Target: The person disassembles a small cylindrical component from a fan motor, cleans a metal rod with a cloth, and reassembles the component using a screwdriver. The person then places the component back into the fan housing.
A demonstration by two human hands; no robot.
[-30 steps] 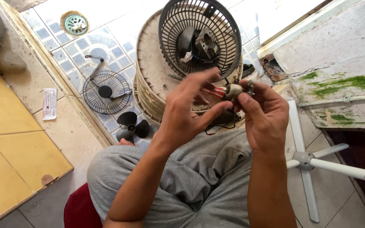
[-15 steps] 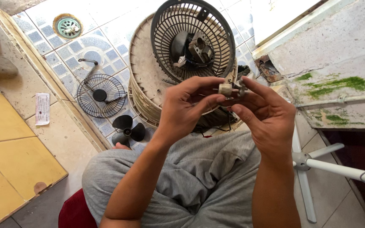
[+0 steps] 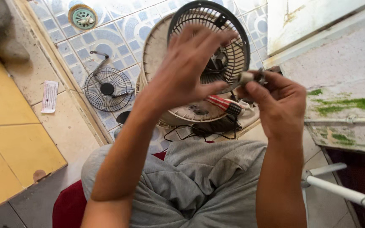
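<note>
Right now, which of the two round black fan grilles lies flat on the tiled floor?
The smaller black wire grille, lying alone on the blue patterned tiles at left. The larger black plastic grille stands tilted behind the hands.

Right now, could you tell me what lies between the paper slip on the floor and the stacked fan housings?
In the head view, a round black wire fan guard lies flat on the blue tiles between the paper slip and the stacked fan housings.

Left hand (image 3: 186,67) has let go of the small part (image 3: 246,77), fingers now spread.
</note>
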